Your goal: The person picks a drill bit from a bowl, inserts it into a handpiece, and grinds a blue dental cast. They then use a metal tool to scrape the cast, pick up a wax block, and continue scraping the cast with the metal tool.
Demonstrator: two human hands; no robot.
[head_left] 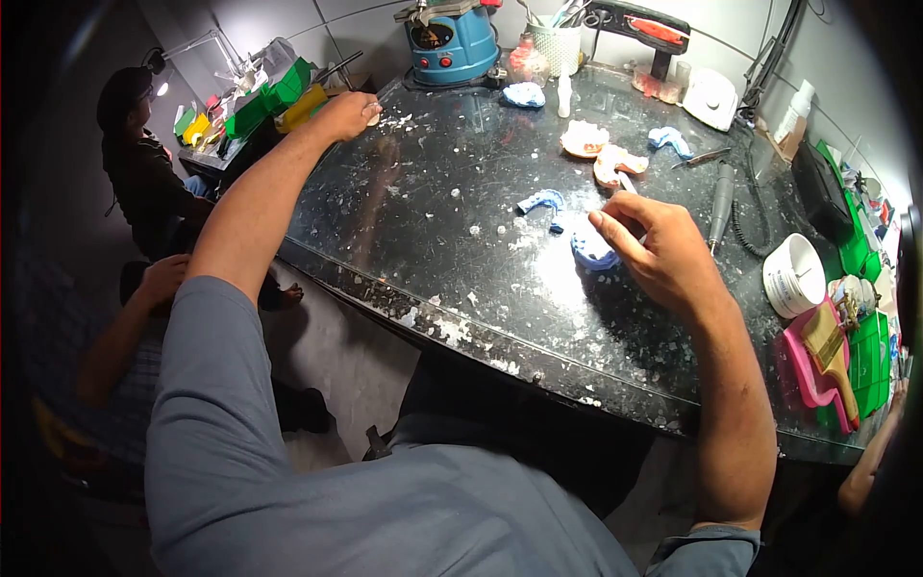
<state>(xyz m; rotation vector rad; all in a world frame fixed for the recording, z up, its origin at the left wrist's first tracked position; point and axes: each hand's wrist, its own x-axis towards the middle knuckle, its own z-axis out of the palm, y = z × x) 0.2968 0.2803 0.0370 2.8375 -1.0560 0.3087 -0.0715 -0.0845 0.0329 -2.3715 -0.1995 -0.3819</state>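
My left hand is stretched out to the far left part of the black worktop, its fingers curled round a small pale piece that I cannot make out. On the right, my right hand is over the worktop, thumb and fingers pinched on a thin light-coloured tool. Just left of and below its fingertips lies a round blue and white mould. A curved blue piece is to the left of that. Beyond my right hand lie an orange-pink arch-shaped piece, a similar cast and another blue piece.
A blue machine stands at the back. Along the right are a handpiece, a white tub, a pink tray with a brush and a green bin. A person sits at the left.
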